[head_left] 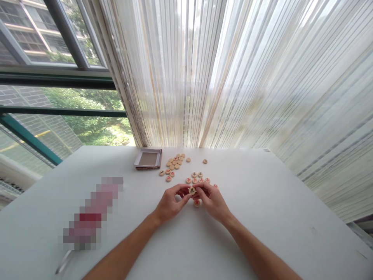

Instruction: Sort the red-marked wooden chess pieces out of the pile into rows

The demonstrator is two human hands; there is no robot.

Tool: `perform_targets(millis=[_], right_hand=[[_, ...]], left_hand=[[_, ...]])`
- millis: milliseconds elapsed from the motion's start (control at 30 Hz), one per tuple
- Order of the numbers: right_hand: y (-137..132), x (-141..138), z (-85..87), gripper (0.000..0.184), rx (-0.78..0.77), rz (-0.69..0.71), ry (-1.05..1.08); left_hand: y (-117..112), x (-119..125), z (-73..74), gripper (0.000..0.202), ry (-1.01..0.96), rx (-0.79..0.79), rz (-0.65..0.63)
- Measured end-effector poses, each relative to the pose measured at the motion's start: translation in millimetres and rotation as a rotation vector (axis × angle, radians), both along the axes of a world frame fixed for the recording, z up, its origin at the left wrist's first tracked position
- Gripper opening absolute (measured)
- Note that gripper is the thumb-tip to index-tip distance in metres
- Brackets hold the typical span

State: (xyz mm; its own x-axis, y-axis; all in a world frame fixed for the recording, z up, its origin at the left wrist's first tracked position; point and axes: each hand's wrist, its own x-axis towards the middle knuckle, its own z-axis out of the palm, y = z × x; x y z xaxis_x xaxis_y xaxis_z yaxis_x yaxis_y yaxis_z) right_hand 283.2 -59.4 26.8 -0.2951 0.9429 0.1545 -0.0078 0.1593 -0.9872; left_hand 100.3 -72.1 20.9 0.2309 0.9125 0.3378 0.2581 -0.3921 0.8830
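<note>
Both my hands meet over the middle of the white table (262, 217). My left hand (170, 202) and my right hand (212, 200) pinch one round wooden chess piece (192, 190) with a black character between their fingertips. A red-marked piece (197, 202) lies on the table just below it. Several more red-marked pieces (198, 178) lie just beyond my fingers. Farther back, a cluster of several wooden pieces (175, 163) sits next to a small open cardboard box (148, 158).
A blurred-out long object (93, 214) lies on the table's left side. One lone piece (205, 161) sits apart at the back. Sheer striped curtains (233, 77) hang behind the table, and a window (58, 97) shows at the left.
</note>
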Motion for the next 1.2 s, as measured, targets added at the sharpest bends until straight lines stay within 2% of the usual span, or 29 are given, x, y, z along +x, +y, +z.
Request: perform_targets(millis=[233,500,667,833,1000,1200], right_hand=[[-3.5,1.4,9.2,0.021,0.048,0.06,-0.019],[-2.3,2.0,8.4,0.023,0.081,0.086,-0.082],[-1.7,0.0,2.6,0.02,0.238,0.056,-0.174],[-3.0,0.5,1.5,0.013,0.421,0.039,-0.295],[-6.2,1.3,1.9,0.006,0.485,0.067,-0.405],[-8.5,0.8,2.1,0.008,0.493,0.098,-0.443]], left_hand=[[2.0,-0.8,-2.3,0.032,-0.087,-0.084,-0.007],[7.6,-5.4,-8.9,0.036,-0.239,-0.23,-0.13],[10.9,-7.2,-9.2,0.033,-0.311,-0.295,-0.169],[12.1,-8.1,-12.0,0.032,-0.283,-0.323,-0.168],[13.0,-7.9,-16.9,0.032,-0.304,-0.355,-0.149],[10.1,-5.8,-13.1,0.031,-0.313,-0.336,-0.13]])
